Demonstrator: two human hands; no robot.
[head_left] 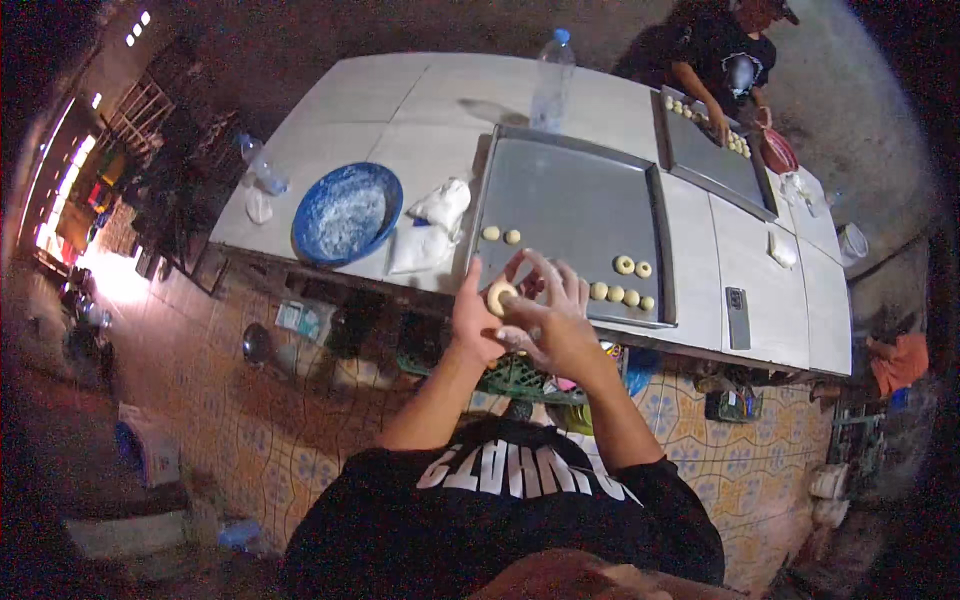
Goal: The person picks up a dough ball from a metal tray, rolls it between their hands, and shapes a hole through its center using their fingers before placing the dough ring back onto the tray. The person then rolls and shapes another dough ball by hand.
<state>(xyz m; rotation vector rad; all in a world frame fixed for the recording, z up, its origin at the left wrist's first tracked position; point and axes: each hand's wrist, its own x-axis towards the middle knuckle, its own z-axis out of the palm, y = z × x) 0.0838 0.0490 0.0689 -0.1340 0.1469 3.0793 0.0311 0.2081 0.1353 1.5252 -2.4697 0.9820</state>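
Note:
A small round piece of pale dough (496,296) sits in my left hand (472,325), held between the upright thumb and the fingers. My right hand (566,328), dusted white, presses a digit into the middle of the dough, and its other fingers curve above it. Both hands are just over the front edge of a large grey baking tray (575,190). Several dough balls (615,295) line the tray's right front part, some with dimpled tops. Two more dough balls (502,236) rest near its left side.
Left of the tray are a plastic bag of white powder (440,205) and a blue basin (350,212) with white powder. A water bottle (552,85) stands behind the tray. A dark handheld device (738,318) lies right. Across the table, another person (725,65) reaches over a second tray (715,160).

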